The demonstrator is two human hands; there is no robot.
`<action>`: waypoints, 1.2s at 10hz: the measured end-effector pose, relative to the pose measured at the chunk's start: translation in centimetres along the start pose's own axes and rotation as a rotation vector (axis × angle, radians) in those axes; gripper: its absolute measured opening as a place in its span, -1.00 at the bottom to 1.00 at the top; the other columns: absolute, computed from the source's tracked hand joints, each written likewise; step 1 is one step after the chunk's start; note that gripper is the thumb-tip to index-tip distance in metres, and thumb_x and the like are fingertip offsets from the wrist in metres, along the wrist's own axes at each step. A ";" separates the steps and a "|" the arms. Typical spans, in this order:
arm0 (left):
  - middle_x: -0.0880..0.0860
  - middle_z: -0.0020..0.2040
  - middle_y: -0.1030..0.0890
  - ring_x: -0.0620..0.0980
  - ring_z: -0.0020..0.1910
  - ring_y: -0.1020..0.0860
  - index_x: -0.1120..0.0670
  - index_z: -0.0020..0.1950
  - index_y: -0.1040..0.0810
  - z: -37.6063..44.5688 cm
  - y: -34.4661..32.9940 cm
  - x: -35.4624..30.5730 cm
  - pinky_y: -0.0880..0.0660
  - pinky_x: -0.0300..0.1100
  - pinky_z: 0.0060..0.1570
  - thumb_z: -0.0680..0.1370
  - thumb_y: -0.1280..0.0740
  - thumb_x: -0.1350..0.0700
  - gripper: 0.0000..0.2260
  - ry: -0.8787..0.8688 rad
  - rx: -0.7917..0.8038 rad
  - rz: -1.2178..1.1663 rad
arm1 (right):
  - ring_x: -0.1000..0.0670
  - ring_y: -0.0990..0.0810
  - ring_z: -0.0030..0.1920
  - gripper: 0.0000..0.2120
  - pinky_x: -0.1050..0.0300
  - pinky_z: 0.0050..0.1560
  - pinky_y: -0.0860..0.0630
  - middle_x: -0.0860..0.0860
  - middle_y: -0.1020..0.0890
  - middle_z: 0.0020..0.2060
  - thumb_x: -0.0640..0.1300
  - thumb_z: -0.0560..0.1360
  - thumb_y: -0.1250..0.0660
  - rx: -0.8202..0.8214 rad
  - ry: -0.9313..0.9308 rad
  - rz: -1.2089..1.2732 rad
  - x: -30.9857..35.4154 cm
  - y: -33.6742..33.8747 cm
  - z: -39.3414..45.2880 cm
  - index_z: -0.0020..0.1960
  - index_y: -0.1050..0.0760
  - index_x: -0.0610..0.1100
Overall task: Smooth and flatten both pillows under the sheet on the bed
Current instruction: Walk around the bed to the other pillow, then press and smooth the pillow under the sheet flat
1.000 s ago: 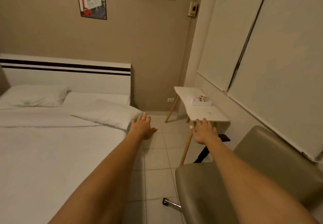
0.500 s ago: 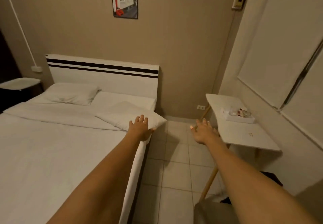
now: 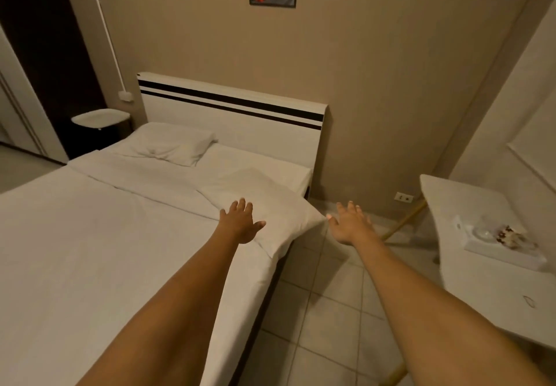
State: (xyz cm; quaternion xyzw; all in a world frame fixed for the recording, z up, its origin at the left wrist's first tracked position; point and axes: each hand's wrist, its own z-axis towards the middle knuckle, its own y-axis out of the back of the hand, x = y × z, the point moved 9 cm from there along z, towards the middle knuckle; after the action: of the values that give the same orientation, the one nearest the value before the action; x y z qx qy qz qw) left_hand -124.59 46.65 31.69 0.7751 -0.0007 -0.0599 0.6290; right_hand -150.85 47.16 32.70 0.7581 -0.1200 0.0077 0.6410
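Observation:
A white bed (image 3: 75, 250) with a white sheet fills the left of the view. The near white pillow (image 3: 270, 205) lies askew on top of the sheet, its corner hanging past the bed's right edge. The far white pillow (image 3: 171, 144) rests creased by the striped headboard (image 3: 234, 108). My left hand (image 3: 240, 223) is open, fingers spread, over the near pillow's front edge. My right hand (image 3: 349, 223) is open above the floor, its thumb next to the pillow's overhanging corner. Neither hand holds anything.
A white side table (image 3: 487, 280) with a small tray (image 3: 499, 244) of items stands at the right. Tiled floor (image 3: 325, 310) runs between bed and table. A small round-topped stand (image 3: 100, 117) sits by the bed's far left corner beside a dark doorway.
The view has swung left and closer to the bed. Both hands have reached forward to the near pillow; the chair has left the view.

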 end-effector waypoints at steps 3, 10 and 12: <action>0.12 0.61 0.10 0.12 0.59 0.08 0.13 0.60 0.06 13.9 -1.4 2.7 0.00 0.14 0.51 0.63 0.00 -0.22 -0.34 0.077 0.072 -0.052 | -0.15 0.07 0.58 -0.38 -0.15 0.53 -0.02 -0.12 0.07 0.59 0.18 0.63 0.03 0.069 0.043 -0.038 3.5 -0.7 14.5 0.59 0.03 -0.07; 0.12 0.61 0.10 0.11 0.59 0.08 0.14 0.60 0.06 39.4 -4.1 3.2 0.01 0.15 0.51 0.63 0.01 -0.22 -0.34 0.288 0.154 -0.158 | -0.16 0.07 0.57 -0.41 -0.20 0.52 0.03 -0.12 0.05 0.58 0.14 0.64 0.06 0.231 0.235 -0.159 6.7 -3.9 45.6 0.59 0.03 -0.08; 0.12 0.61 0.09 0.11 0.59 0.08 0.15 0.59 0.05 43.7 -6.8 3.9 0.01 0.14 0.51 0.63 0.01 -0.22 -0.34 0.388 0.188 -0.233 | -0.17 0.08 0.57 -0.41 -0.18 0.52 0.04 -0.12 0.07 0.58 0.14 0.65 0.08 0.291 0.349 -0.227 9.2 -6.1 52.5 0.59 0.08 -0.08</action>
State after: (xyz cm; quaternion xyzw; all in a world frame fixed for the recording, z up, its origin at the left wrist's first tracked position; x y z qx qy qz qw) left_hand -125.32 5.20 15.93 0.8222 0.2042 0.0182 0.5311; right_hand -148.21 -4.62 18.97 0.8381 0.0808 0.0835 0.5330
